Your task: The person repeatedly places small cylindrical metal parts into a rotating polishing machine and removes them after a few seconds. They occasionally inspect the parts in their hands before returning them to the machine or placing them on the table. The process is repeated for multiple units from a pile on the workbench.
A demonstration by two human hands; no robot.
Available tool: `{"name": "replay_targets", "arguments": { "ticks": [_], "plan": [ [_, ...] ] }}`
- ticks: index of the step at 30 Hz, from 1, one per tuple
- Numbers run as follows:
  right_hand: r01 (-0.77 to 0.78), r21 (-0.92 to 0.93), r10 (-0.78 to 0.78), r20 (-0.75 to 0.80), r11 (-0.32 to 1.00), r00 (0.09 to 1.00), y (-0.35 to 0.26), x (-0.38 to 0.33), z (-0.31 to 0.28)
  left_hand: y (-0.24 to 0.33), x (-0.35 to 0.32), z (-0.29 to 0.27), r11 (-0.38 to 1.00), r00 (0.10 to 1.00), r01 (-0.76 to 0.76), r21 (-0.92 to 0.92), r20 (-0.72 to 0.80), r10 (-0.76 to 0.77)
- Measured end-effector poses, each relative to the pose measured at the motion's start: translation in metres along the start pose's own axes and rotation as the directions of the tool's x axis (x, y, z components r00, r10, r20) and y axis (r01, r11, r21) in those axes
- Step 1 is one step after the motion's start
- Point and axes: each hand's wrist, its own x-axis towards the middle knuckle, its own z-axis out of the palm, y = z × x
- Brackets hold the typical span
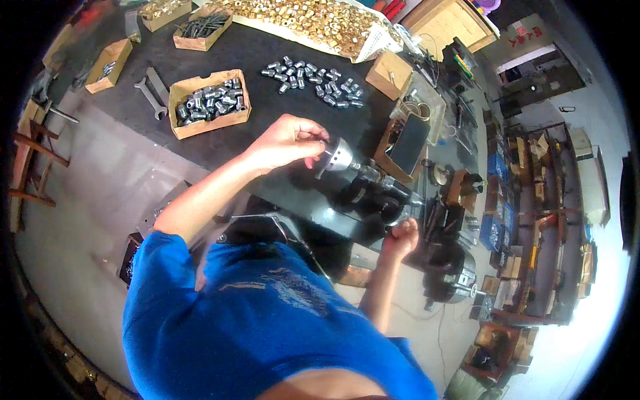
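Note:
My left hand (293, 141) reaches over the bench with its fingers pinched together at the mouth of a silver drill-type chuck (340, 157). Whatever sits between those fingertips is too small to name. The chuck is on a dark bench machine (380, 183), whose shaft runs away to the right. Lower right, my right hand (401, 239) is curled closed beside a round metal part (393, 213) of the machine; what it grips is hidden. Left of the chuck stands a cardboard box (212, 128) of short silver metal fittings. More silver fittings (313, 77) lie loose beyond it.
An open-end wrench (152, 99) lies left of the box. Brass-coloured nuts (300, 23) are heaped at the back on a white sheet. A wooden block (389, 75) and a box with a dark flat lid (408, 143) stand right. Loaded shelves (540, 220) line the right wall.

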Motion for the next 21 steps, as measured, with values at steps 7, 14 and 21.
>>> {"name": "replay_targets", "arguments": {
  "ticks": [7,14,21],
  "plan": [
    [0.035,-0.111,-0.038,-0.025,0.993,0.999,-0.010,-0.013,0.010,-0.004,-0.001,-0.002,0.995,0.999,0.020,-0.096,0.034,-0.017],
    [0.054,-0.188,-0.059,-0.022,0.981,0.998,-0.019,-0.015,0.020,-0.003,-0.006,0.003,1.000,1.000,0.010,0.023,-0.027,-0.010],
    [0.020,-0.213,-0.055,-0.161,0.977,0.985,-0.014,-0.008,0.030,0.002,-0.001,0.007,0.955,0.982,0.163,0.247,-0.130,-0.134]
  ]
}}
